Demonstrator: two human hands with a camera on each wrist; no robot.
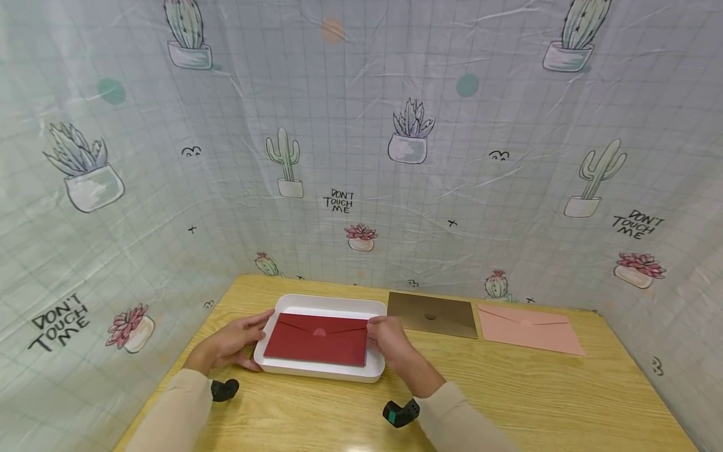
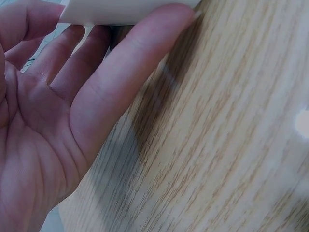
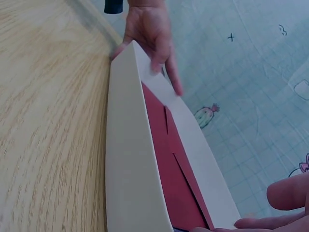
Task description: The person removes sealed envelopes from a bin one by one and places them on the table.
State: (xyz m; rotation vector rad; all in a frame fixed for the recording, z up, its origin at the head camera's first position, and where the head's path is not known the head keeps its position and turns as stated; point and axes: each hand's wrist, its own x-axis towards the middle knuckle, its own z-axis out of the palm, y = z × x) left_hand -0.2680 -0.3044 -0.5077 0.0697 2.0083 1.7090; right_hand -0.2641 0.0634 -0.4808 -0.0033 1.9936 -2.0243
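A red envelope (image 1: 316, 345), flap side up, lies in a white tray (image 1: 322, 375) on the wooden table. At the tray's left end, my left hand (image 1: 236, 342) holds the wall, with a finger over the rim. In the left wrist view, its thumb (image 2: 130, 67) stretches along the white tray wall (image 2: 106, 12). My right hand (image 1: 390, 339) pinches the envelope's right edge, inside the tray's right end. The right wrist view shows the red envelope (image 3: 176, 183) between the tray walls; the right hand's fingers (image 3: 287, 193) are only partly in that frame.
Behind and right of the tray, a brown-gold envelope (image 1: 432, 315) lies flat on the table (image 1: 480, 395). Farther right lies a pink envelope (image 1: 533, 329). A cactus-print curtain (image 1: 361, 157) hangs behind the table and along its sides.
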